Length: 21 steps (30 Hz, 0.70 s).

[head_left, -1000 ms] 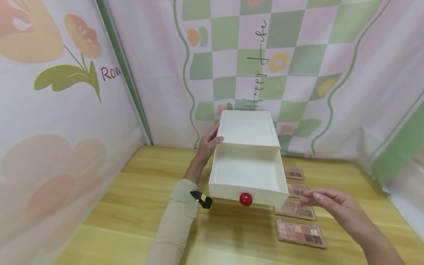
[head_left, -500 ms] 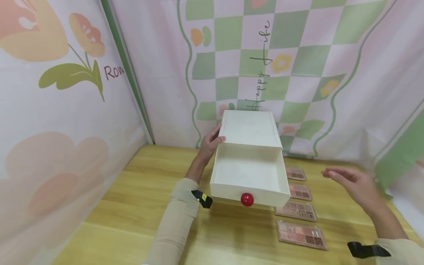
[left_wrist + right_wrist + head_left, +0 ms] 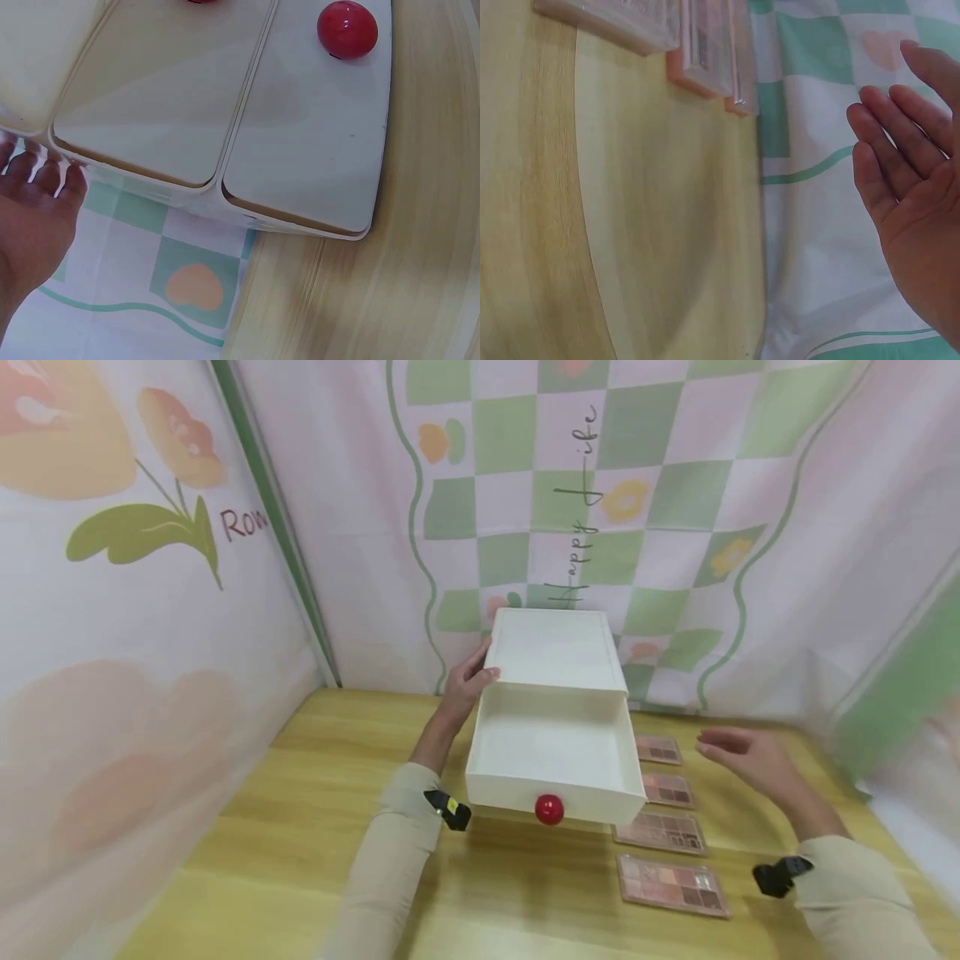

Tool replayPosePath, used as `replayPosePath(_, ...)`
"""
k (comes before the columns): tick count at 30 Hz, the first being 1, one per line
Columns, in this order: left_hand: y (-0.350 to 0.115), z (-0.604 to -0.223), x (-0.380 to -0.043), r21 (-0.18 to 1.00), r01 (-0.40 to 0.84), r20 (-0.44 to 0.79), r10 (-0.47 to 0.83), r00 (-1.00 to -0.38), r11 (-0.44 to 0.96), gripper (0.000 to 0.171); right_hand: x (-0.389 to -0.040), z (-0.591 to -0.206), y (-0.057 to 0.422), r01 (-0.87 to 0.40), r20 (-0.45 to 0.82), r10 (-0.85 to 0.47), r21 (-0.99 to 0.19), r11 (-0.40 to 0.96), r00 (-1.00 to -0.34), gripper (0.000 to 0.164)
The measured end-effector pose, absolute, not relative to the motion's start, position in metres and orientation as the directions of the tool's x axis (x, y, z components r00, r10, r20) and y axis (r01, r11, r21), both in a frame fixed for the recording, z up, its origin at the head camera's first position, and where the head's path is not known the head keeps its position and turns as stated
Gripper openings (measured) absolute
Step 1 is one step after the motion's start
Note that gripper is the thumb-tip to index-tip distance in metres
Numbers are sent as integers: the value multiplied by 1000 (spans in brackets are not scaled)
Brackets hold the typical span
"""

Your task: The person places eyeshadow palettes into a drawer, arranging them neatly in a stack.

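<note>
White cabinet (image 3: 555, 647) stands near the tabletop's (image 3: 247, 843) back edge, top drawer (image 3: 502, 792) jutting toward the front edge; left hand (image 3: 461, 687) presses the cabinet's left side, fingers not wrapped round, probably to steady it. Right hand (image 3: 750, 764) has a relaxed grip with nothing in it, toward the back right corner, beside four palettes (image 3: 672, 885) lined up back to front, likely for easy reach.

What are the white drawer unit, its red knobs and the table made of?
White drawer unit: probably plastic, fairly matte, judging by its thin walls and rounded corners. Red knobs: glossy with bright highlights; plastic or painted wood, unclear. Table: satin wood or printed laminate, given its grain.
</note>
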<state>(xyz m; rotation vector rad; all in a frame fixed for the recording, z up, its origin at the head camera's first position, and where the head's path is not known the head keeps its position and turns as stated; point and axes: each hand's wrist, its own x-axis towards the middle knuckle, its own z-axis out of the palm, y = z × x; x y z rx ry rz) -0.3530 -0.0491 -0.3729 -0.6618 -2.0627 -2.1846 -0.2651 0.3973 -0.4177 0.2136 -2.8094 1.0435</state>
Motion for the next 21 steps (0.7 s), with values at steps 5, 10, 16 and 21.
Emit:
replayPosePath(5,-51,-374,-353,929,349,369,241,-898,-121,71,-282,-426,397,-178,144,-113,-608,774,-983,56)
replayPosePath(10,-48,-376,-355,918,370,394,248,-885,-140,71,-295,-431,400,-194,126,-149,-549,813,-981,58)
replayPosePath(16,-49,-375,-356,919,367,392,245,-887,-143,71,-308,-441,400,-210,106,-182,-553,806,-978,57)
replayPosePath(21,-49,-376,-358,909,384,413,238,-879,-161,69,-316,-449,402,-214,82,-204,-563,798,-975,63)
